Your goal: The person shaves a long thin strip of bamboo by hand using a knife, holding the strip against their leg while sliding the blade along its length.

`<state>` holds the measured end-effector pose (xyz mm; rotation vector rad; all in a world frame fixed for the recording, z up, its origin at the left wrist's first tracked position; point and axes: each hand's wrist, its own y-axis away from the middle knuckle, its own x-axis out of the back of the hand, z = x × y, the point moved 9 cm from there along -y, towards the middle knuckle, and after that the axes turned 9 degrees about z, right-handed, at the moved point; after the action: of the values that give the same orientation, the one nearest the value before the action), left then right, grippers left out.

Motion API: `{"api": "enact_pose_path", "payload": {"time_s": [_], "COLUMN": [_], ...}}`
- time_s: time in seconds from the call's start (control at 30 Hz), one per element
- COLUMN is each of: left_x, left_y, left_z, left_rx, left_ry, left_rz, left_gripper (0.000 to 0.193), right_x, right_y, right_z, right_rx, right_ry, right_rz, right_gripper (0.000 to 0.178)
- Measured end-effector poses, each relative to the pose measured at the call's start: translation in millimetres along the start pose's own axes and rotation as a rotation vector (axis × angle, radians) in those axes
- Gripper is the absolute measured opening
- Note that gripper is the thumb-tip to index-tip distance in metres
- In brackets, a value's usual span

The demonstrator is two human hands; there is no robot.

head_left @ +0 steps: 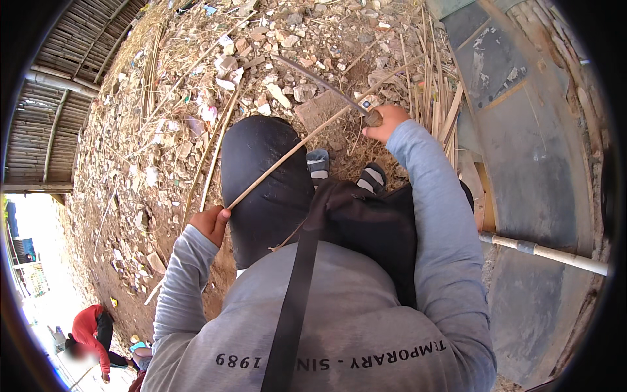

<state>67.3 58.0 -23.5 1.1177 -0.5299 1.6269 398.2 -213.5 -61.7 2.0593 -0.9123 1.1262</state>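
Observation:
My right hand (pixel 388 122) is closed around the wooden handle of a long-bladed knife (pixel 321 83). Its blade points up and to the left, over the ground ahead of my knees. In my left hand (pixel 212 223), beside my left knee, I grip a thin bamboo strip (pixel 281 163). The strip slants across my dark trouser leg (pixel 261 147) toward the upper right and crosses the blade close to the handle. From this view I cannot tell whether blade and strip touch. My sandalled feet (pixel 318 163) rest on the ground between the two hands.
Rubble and litter (pixel 150 176) cover the ground. More bamboo strips (pixel 444 98) lie ahead on the right. Dark flat panels (pixel 522 144) and a pale pole (pixel 548 253) flank my right side. A slatted bamboo structure (pixel 52 124) stands left; a person in red (pixel 88 326) bends at lower left.

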Motion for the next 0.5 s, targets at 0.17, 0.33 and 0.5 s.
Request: {"api": "enact_pose_path", "payload": {"time_s": [0.17, 0.33, 0.5], "left_x": [-6, 1, 2], "left_y": [3, -2, 4], "left_z": [-3, 4, 3], "left_rx": [-0.033, -0.034, -0.023], "left_ry": [0.002, -0.020, -0.040], "left_rz": [0.024, 0.048, 0.053], "left_gripper": [0.052, 0.051, 0.052], "right_x": [1, 5, -2], "right_y": [25, -4, 12], "right_z": [-42, 22, -26], "right_rx": [0.070, -0.098, 0.098], "right_ry": [0.050, -0.060, 0.019], "right_rz": [-0.078, 0.003, 0.036], "right_gripper": [0.040, 0.036, 0.035]}}
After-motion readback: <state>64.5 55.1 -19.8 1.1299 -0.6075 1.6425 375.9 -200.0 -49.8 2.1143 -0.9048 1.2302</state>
